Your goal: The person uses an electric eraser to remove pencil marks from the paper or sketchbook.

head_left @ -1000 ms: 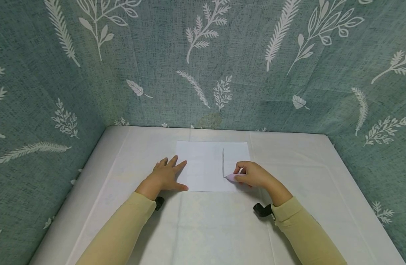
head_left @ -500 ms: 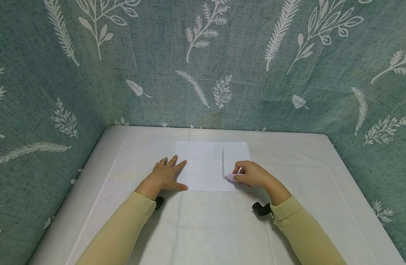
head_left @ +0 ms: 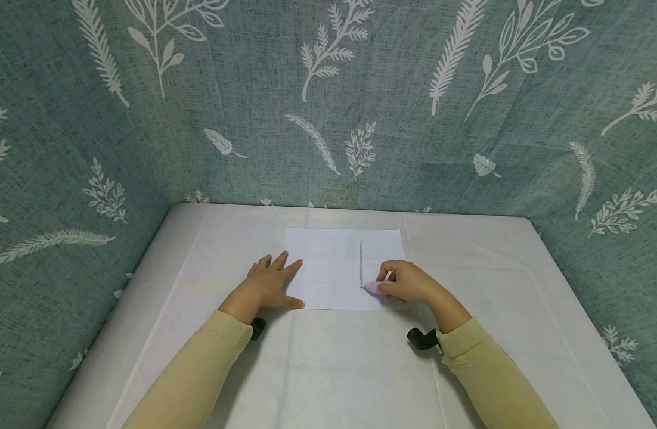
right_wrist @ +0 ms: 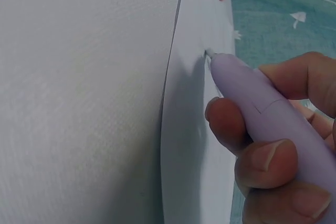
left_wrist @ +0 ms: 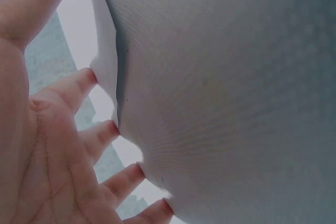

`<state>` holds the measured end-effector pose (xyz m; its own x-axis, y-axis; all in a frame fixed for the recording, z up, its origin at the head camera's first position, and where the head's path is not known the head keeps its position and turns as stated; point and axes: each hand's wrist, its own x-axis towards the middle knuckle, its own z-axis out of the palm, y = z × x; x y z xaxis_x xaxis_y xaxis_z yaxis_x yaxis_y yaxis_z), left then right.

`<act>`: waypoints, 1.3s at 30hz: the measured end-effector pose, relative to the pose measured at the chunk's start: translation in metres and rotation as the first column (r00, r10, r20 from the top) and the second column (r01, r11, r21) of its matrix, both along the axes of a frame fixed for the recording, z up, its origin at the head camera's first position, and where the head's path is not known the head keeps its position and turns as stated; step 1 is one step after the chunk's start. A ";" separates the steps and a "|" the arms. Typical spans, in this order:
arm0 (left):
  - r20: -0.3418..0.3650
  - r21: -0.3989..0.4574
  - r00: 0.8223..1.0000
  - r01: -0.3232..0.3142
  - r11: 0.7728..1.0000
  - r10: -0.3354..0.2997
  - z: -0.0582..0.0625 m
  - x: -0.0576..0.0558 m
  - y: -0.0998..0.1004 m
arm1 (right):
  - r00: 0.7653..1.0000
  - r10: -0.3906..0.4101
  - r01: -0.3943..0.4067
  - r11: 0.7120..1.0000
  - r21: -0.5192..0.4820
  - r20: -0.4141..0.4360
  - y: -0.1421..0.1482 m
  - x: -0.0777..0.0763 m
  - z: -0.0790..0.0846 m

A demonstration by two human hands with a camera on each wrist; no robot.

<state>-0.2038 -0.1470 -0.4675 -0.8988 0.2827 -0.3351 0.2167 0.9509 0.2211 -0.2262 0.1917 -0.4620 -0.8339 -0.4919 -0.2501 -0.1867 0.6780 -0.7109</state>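
Note:
A sheet of white paper (head_left: pixel 328 268) lies on the table, with a thin grey line (head_left: pixel 361 262) running down its right half. My left hand (head_left: pixel 270 283) is spread at the paper's left edge, its fingertips pressing down there; the left wrist view shows those fingertips (left_wrist: pixel 89 75) too. In my right hand (head_left: pixel 411 282) I grip a thick lilac pen-shaped tool (right_wrist: pixel 260 103) between thumb and fingers. Its narrow pale tip (right_wrist: pixel 210 53) points left and meets the paper at the line's lower end, or nearly so. Part of the tool's body is hidden by my fingers.
A white cloth (head_left: pixel 339 375) covers the table. Green fabric with white leaf prints (head_left: pixel 328 149) stands behind it and along both sides. A black wrist camera (head_left: pixel 422 339) hangs under the right wrist, another (head_left: pixel 258 328) under the left.
My right hand and the lilac tool have shifted very slightly to the left. The left hand, the paper and the grey line look the same.

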 end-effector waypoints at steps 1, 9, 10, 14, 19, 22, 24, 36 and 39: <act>-0.001 -0.001 1.000 0.000 1.000 0.000 0.000 0.000 0.000 | 1.000 0.000 0.000 1.000 0.000 0.000 0.000 0.000 0.000; 0.010 -0.010 1.000 0.002 1.000 -0.002 0.001 0.001 0.001 | 1.000 -0.018 0.018 1.000 -0.001 0.003 0.001 0.000 0.001; 0.013 -0.010 1.000 0.000 1.000 0.000 0.001 0.001 0.001 | 1.000 -0.011 0.011 1.000 -0.003 0.006 0.000 0.001 0.001; 0.012 -0.010 1.000 -0.005 1.000 0.005 0.001 0.000 0.000 | 1.000 -0.007 0.007 1.000 0.001 0.007 0.000 0.000 0.002; 0.010 -0.008 1.000 -0.003 1.000 0.003 0.000 0.000 0.000 | 0.999 -0.035 0.035 0.999 0.002 0.009 -0.001 0.000 0.002; 0.008 -0.010 1.000 -0.003 1.000 0.003 0.000 0.000 0.000 | 1.000 -0.023 0.023 1.000 0.001 0.013 -0.001 0.000 0.001; 0.004 -0.012 1.000 -0.004 1.000 0.004 -0.001 0.000 0.000 | 1.000 -0.023 0.023 1.000 0.002 0.018 -0.002 0.000 0.001; 0.006 -0.011 1.000 -0.007 1.000 0.007 0.000 0.000 0.002 | 0.999 -0.053 0.053 0.999 -0.004 0.008 -0.002 0.000 0.002; 0.003 -0.012 1.000 -0.010 1.000 0.010 0.000 0.000 0.001 | 0.999 -0.037 0.037 0.999 0.006 0.013 -0.003 0.000 0.002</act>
